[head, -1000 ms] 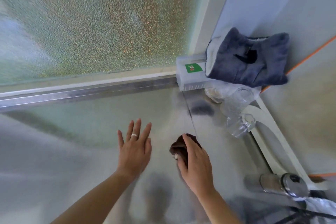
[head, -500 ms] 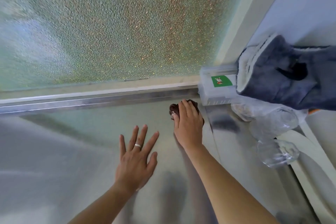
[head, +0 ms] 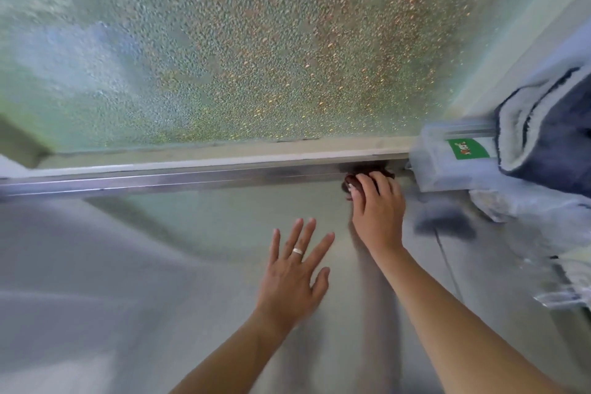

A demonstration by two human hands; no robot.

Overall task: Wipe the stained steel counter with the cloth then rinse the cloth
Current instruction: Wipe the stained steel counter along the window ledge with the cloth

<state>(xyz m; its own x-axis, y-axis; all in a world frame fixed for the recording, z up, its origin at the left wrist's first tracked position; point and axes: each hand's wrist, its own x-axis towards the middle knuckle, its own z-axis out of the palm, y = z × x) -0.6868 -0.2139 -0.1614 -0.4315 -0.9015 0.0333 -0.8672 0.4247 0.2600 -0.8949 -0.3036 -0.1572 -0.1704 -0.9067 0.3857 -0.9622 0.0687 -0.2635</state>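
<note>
Right hand (head: pixel 377 211) — cloth (head: pixel 351 184) — counter (head: pixel 192 233)

a home kitchen: steel counter (head: pixel 160 265) under a frosted window (head: pixel 240 41).

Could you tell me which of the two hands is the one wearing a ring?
The left hand, spread flat with straight fingers on the steel counter, wears the ring. The right hand is bare and presses the dark cloth against the counter's back edge.

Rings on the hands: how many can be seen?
1. It is on a finger of the left hand, spread over the steel counter. The right hand shows none; its underside is hidden.
</note>
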